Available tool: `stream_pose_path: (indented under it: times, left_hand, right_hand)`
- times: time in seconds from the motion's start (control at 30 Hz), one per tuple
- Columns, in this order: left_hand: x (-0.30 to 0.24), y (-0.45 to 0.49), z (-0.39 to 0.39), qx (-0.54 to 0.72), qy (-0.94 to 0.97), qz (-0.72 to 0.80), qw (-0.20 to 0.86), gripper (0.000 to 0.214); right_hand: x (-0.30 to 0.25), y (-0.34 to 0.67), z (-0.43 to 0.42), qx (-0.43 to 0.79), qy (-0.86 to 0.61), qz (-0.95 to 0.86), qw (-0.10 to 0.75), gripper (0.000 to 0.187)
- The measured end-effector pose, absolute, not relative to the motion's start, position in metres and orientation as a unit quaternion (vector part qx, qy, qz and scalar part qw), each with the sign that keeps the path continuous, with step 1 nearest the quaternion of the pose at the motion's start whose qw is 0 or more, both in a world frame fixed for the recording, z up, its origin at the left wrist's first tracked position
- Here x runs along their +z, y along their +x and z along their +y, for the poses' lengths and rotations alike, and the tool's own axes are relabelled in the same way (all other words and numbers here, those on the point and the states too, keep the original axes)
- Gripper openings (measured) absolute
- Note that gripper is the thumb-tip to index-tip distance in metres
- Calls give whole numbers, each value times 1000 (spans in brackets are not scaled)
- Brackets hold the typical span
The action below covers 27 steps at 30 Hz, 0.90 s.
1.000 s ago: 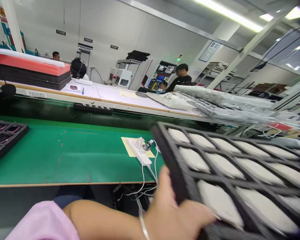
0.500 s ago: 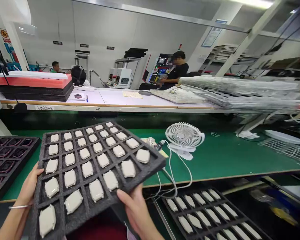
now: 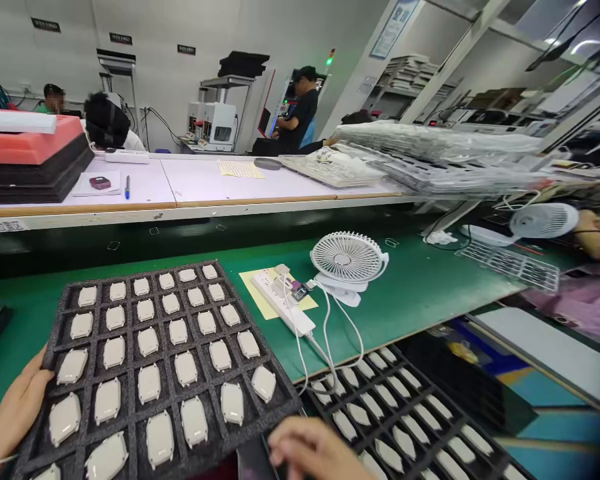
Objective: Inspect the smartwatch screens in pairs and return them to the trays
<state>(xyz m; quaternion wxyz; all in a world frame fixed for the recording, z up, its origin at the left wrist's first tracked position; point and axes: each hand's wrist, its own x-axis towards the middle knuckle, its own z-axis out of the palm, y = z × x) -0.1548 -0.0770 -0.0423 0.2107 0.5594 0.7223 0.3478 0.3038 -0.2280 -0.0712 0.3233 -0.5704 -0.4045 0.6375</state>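
Note:
A dark grey foam tray (image 3: 170, 347), with a pale watch-shaped piece (image 3: 149, 383) in each visible compartment, fills the lower left of the view. It lies low over the green bench, its near edge cut off by the frame. My left hand (image 3: 23, 403) is closed around its left edge, thumb on the rim. Just off the tray's lower right corner is my right hand (image 3: 320, 450), fingers loosely bent and apart, with nothing seen in them. A second dark tray (image 3: 420, 417) of similar pale pieces sits lower, beyond my right hand.
On the green bench (image 3: 420, 300) stand a white fan (image 3: 350, 260) and a power strip (image 3: 283, 303) with trailing cables. A raised shelf (image 3: 195, 183) bears stacked foam (image 3: 25, 160) and clear plastic trays (image 3: 430, 153). Another person's arm (image 3: 597, 233) shows at far right.
My right hand has come off the tray's near edge and moved right and down. The tray has sunk lower and left in view. My head has turned right.

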Motion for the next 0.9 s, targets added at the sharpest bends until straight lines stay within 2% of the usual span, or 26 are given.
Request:
stream_pose_path:
  times: [0.1,0.17,0.3,0.4,0.47,0.53,0.57,0.63,0.7,0.73,0.8,0.87,0.9]
  left_hand:
    - [-50,-152,-67,318,612,696,197,45]
    - [-56,-156,-61,292,643,687,171,48]
    - [-59,-167,-66,203,647,721,141,65]
    - [-32,-147,-79,199,640,728,142,78]
    - [0,-110,-84,210,706,632,241,69]
    - [34,-59,-82,181,750,522,364,63]
    - [47,-29,-79,153,770,451,424,70]
    - [62,30,-75,116,786,322,515,100]
    - [60,81,-74,144,757,238,590,126]
    - [55,100,-75,167,734,184,632,122]
    - [45,120,-79,190,656,96,724,89]
    - [42,114,-82,159,589,133,781,72]
    - [46,102,-81,150,592,189,769,65]
  right_hand:
    - [-55,355,-203,415,-702,-396,422,50]
    - [-54,366,-182,326,-730,-409,439,63]
    - [-48,365,-164,379,-710,-436,402,81]
    - [-15,375,-166,408,-698,-410,422,87]
    - [19,382,-159,446,-638,-413,473,81]
    - [53,376,-140,499,-550,-430,513,66]
    - [67,368,-126,506,-508,-439,542,60]
    - [90,344,-94,503,-445,-450,589,42]
    - [101,314,-63,495,-417,-472,599,36]
    - [103,301,-51,490,-411,-488,594,31]
    - [101,283,-32,486,-404,-511,583,30]
    - [93,279,-23,500,-402,-535,549,34]
    - [87,281,-20,508,-400,-550,528,36]
